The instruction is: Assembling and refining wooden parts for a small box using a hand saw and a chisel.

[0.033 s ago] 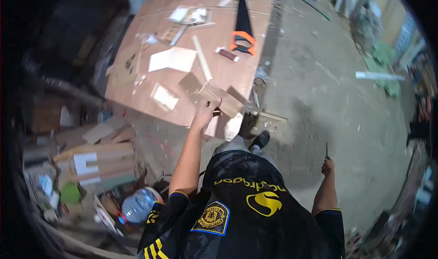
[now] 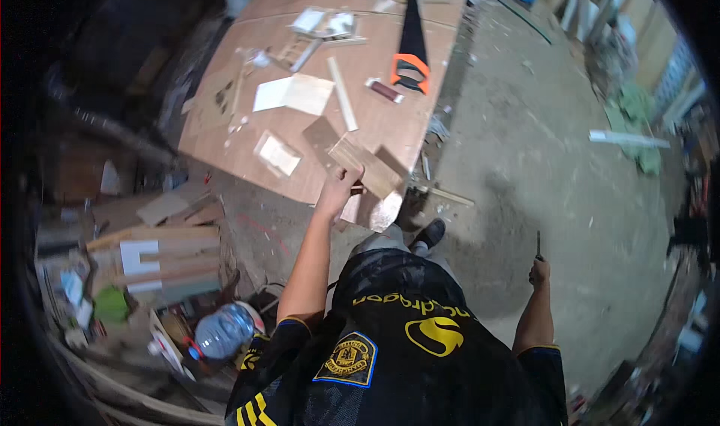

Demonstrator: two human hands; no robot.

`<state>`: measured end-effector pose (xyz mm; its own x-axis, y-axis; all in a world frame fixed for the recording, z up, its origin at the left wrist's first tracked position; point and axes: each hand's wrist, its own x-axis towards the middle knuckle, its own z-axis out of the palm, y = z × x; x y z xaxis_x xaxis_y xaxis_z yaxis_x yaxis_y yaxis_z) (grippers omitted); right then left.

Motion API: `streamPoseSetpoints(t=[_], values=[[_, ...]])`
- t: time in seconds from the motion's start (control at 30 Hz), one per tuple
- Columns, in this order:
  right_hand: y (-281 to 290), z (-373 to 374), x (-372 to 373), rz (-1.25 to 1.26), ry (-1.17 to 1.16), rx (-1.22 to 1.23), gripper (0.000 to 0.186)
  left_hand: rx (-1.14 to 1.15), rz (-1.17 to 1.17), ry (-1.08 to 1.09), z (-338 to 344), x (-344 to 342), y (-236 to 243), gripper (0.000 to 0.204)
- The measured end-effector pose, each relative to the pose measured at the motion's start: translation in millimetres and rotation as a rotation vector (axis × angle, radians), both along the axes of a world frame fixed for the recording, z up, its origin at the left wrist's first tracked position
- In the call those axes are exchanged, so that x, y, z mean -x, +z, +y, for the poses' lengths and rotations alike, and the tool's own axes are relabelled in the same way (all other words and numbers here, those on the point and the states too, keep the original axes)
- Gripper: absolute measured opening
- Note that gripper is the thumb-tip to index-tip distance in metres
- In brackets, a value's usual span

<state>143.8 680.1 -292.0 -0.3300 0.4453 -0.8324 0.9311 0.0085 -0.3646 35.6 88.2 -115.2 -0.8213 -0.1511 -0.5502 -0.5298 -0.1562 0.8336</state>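
Observation:
My left hand (image 2: 339, 190) grips a small wooden board (image 2: 366, 165) by its near left side, over the close edge of the worktable (image 2: 225, 148). A darker flat wood piece (image 2: 321, 139) lies beside the board, partly overlapped by it. Out to the right, low over the floor, my right hand (image 2: 539, 271) is closed round a slim tool (image 2: 538, 244) with a thin dark shaft pointing away from me. The hand hides its handle, so its exact kind does not show. A handsaw (image 2: 412, 51) with an orange and black handle lies on the table's right side.
On the table are a wood strip (image 2: 343, 94), pale sheets (image 2: 294, 94), a dark red cylinder (image 2: 385, 90) and several offcuts. Floor left holds stacked boards (image 2: 172, 235) and a plastic bottle (image 2: 223, 331). A wood strip (image 2: 450, 196) lies by my foot; planks (image 2: 652, 43) lean far right.
The table and its things sit slightly further right in the picture and look sharper. Both hands keep nearly the same place and grip.

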Motion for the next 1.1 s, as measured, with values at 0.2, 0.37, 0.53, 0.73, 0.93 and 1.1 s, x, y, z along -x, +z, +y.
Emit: streamPoseSetpoints(t=[0.2, 0.37, 0.53, 0.73, 0.93, 1.1], values=[[-7.7, -136.9, 120.6, 0.549, 0.521, -0.046, 0.037, 0.137, 0.060, 0.234, -42.5, -86.8, 11.4, 0.029], [28.8, -283.0, 139.6, 0.808, 0.981, -0.213, 0.050, 0.300, 0.033, 0.345, -82.2, -129.7, 5.2, 0.027], [56.1, -376.7, 138.2, 1.032, 1.144, -0.074, 0.056, 0.244, 0.060, 0.487, -126.1, -146.7, -8.8, 0.031], [42.3, -453.3, 139.0, 1.009, 1.192, -0.248, 0.060, 0.384, 0.063, 0.504, -214.5, -154.0, -32.3, 0.031], [40.4, -514.2, 143.1, 0.681, 1.042, -0.422, 0.056, 0.427, 0.000, 0.429, -332.6, -141.2, -57.8, 0.031], [43.7, -542.2, 143.1, 0.767, 0.969, -0.539, 0.055, 0.643, -0.041, 0.258, -385.1, -103.9, -71.4, 0.036]])
